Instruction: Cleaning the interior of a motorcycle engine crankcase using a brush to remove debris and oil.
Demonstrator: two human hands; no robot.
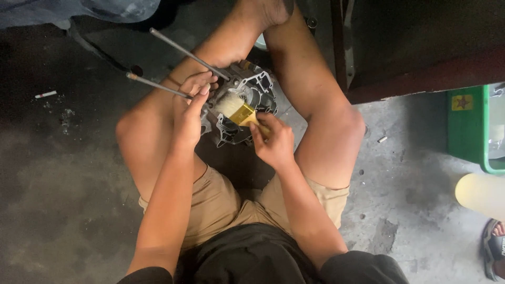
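The right hand (274, 142) grips a brush (239, 109) tight, its bristles on the metal part (252, 87). The left hand (190, 108) is wrapped around a rod (158, 84) by the part, over the floor (58, 173).

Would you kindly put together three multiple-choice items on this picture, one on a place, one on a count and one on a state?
1. Where does the metal engine casing sit?
A. on a green crate
B. between the person's knees, above the concrete floor
C. on a workbench

2. How many long metal rods stick out of the casing?
A. two
B. four
C. none

3. What is the right hand doing?
A. resting open on the thigh
B. gripping a paintbrush whose bristles touch the casing
C. holding a hammer

Answers: 1 B, the casing lies between the bare legs; 2 A, two rods run up and left past the left hand; 3 B, fingers close on the handle.
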